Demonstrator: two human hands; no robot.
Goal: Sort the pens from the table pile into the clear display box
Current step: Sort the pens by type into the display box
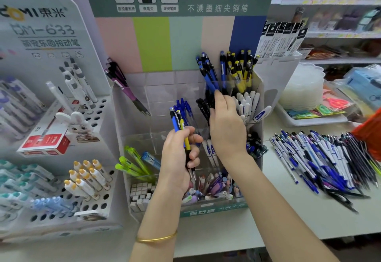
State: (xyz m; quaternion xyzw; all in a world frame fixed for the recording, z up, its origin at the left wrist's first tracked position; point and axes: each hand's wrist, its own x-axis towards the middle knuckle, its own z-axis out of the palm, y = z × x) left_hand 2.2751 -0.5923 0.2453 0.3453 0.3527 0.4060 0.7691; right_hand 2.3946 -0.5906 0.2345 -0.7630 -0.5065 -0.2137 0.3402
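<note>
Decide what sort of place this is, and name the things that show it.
Probably a stationery shop: a clear display box holding pens, a branded pen stand beside it, stocked shelves behind.

Bright, even indoor light from above; shadows soft and faint, pale desk (299,216) evenly lit. Centre is sharp: held pens (179,125) in the grip of the left hand (177,158) show readable print, right hand (226,131) crisp too. Clear display box (165,88) has mild sheen on its walls, no blown glare. Wide-angle bend is strong at the edges: white pen rack (99,138) at left bows and smears, pen pile (321,158) slightly soft, shelves (340,34) top right washed out and out of focus.
</note>
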